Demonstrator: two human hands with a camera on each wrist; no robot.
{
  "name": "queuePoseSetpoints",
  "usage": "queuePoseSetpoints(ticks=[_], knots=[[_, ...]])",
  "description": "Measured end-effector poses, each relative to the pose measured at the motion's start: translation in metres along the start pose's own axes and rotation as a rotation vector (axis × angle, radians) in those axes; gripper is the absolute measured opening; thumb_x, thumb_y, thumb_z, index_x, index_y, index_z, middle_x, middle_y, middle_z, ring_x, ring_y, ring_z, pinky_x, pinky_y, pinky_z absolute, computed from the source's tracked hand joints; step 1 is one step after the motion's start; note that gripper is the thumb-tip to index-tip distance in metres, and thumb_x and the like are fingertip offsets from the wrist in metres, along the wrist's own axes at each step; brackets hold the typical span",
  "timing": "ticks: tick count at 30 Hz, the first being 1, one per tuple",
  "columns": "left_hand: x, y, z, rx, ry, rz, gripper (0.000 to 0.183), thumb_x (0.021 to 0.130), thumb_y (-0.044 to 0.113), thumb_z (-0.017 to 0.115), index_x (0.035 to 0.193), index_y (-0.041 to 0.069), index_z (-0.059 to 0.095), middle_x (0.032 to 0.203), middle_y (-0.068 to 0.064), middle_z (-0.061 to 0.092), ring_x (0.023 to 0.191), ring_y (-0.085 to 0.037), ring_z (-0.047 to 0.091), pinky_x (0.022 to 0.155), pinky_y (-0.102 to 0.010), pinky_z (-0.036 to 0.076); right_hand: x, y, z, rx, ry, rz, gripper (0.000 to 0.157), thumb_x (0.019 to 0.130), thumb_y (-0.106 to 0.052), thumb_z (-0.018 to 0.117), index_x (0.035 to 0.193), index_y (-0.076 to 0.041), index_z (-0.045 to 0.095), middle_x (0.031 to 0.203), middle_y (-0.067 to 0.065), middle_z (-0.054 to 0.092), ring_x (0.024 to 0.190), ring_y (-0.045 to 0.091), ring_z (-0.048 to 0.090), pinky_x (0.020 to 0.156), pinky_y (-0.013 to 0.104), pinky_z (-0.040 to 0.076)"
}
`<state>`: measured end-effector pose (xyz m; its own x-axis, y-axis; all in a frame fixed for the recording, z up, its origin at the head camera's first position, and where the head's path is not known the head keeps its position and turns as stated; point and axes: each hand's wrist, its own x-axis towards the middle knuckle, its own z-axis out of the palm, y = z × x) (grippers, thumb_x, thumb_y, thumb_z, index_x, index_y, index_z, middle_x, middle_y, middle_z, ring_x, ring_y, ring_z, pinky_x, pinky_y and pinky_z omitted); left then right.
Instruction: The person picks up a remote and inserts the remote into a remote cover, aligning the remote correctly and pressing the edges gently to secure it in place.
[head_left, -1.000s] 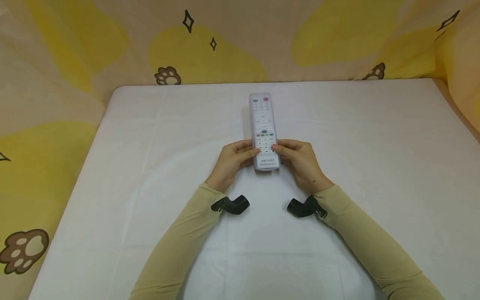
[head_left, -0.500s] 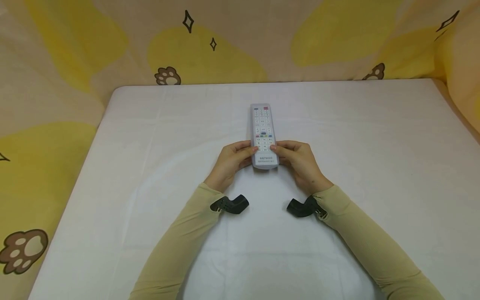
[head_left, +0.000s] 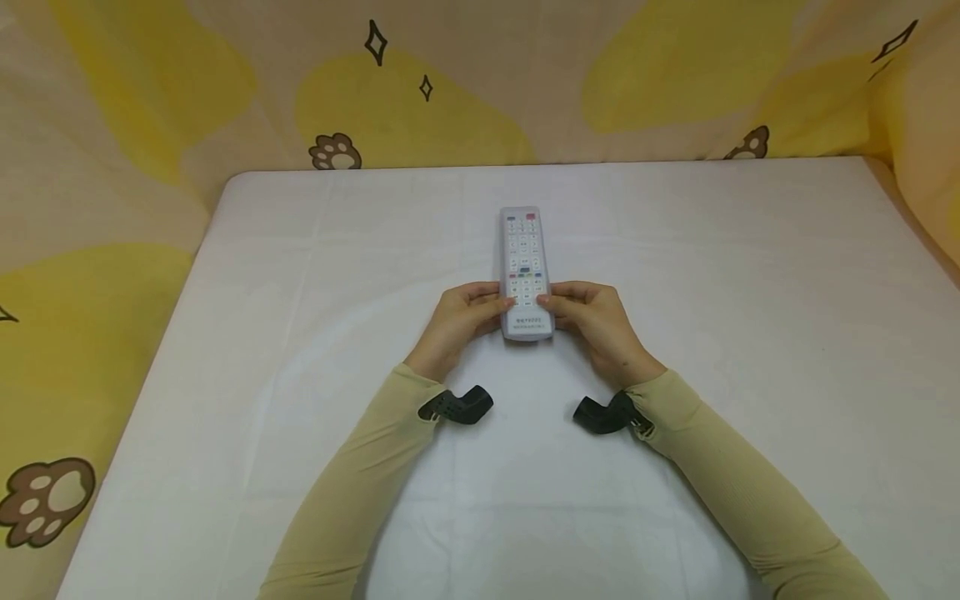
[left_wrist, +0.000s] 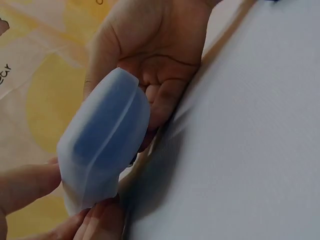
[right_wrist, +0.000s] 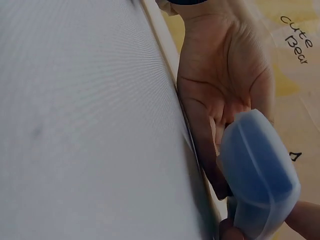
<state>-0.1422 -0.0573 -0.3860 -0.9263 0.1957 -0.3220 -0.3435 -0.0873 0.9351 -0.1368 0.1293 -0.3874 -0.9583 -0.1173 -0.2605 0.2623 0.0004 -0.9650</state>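
In the head view a pale remote control (head_left: 525, 258) in a translucent sleeve points away from me, buttons upward. My left hand (head_left: 456, 325) grips its near left edge, thumb on top and fingers at the side and below. On the opposite edge my right hand (head_left: 597, 327) holds it the same way. The left wrist view shows the blunt near end of the remote (left_wrist: 102, 142), close over the white surface, with left fingers (left_wrist: 30, 187) at its side. In the right wrist view the same sleeved end (right_wrist: 260, 175) hides part of the fingers behind it.
A white-covered table (head_left: 337, 250) lies beneath the hands. Yellow patterned cloth (head_left: 480, 92) hangs behind it and along the left. Black wrist mounts (head_left: 459, 405) sit at both cuffs, below the remote.
The far end of the remote has tipped down and come nearer, so it looks shorter and lower. Both hands have shifted very slightly left, still holding it.
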Motion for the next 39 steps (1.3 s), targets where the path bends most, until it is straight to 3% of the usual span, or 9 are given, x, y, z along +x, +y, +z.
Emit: queuePoseSetpoints(ticks=[11,17,26,29,36,39], knots=[[-0.0003,0.0016,-0.0008,0.156,0.041,0.006,0.040,0.085,0.002,0.068,0.122,-0.008,0.056,0.110,-0.020,0.064,0.097,-0.021,0.063,0.083,-0.026,0.052,0.0002,-0.0011,-0.0009,-0.127,-0.018,-0.028,0.035,0.088,-0.007,0.065,0.117,0.011,0.059,0.110,0.022,0.064,0.084,0.012,0.064,0.073,0.024,0.054],[-0.0008,0.0035,-0.0004,0.178,0.041,0.013,0.040,0.084,-0.001,0.066,0.121,-0.010,0.055,0.109,-0.023,0.063,0.093,-0.021,0.063,0.081,-0.027,0.053,0.0004,-0.0004,-0.0008,-0.180,-0.039,-0.046,0.034,0.087,-0.008,0.066,0.116,0.010,0.059,0.108,0.020,0.064,0.085,0.014,0.063,0.070,0.026,0.055],[0.0006,0.0039,0.0005,0.322,0.085,-0.010,0.041,0.083,0.005,0.071,0.120,-0.006,0.058,0.102,-0.017,0.066,0.088,-0.021,0.065,0.073,-0.026,0.055,0.0008,-0.0010,-0.0016,-0.215,-0.038,-0.029,0.037,0.087,-0.010,0.066,0.118,0.008,0.056,0.101,0.017,0.064,0.084,0.015,0.061,0.070,0.026,0.054],[0.0002,0.0044,-0.0006,0.331,0.079,-0.006,0.041,0.083,0.005,0.072,0.120,-0.006,0.058,0.102,-0.016,0.065,0.087,-0.020,0.064,0.073,-0.026,0.055,0.0007,-0.0014,-0.0014,-0.220,-0.039,-0.024,0.037,0.087,-0.008,0.066,0.118,0.008,0.056,0.100,0.016,0.062,0.083,0.015,0.061,0.070,0.026,0.054],[0.0002,0.0055,-0.0065,0.480,0.067,0.023,0.043,0.081,0.017,0.075,0.118,-0.001,0.062,0.101,-0.010,0.066,0.087,-0.015,0.061,0.078,-0.025,0.049,0.0006,-0.0027,-0.0018,-0.231,-0.059,-0.021,0.037,0.086,-0.006,0.066,0.119,0.009,0.054,0.101,0.017,0.061,0.085,0.016,0.061,0.073,0.026,0.054],[0.0006,0.0056,-0.0082,0.495,0.056,0.022,0.043,0.080,0.018,0.076,0.117,0.000,0.062,0.102,-0.010,0.067,0.090,-0.016,0.061,0.081,-0.026,0.048,0.0007,-0.0030,-0.0027,-0.247,-0.063,-0.023,0.037,0.086,-0.006,0.066,0.118,0.009,0.054,0.100,0.017,0.061,0.086,0.016,0.061,0.075,0.025,0.054]])
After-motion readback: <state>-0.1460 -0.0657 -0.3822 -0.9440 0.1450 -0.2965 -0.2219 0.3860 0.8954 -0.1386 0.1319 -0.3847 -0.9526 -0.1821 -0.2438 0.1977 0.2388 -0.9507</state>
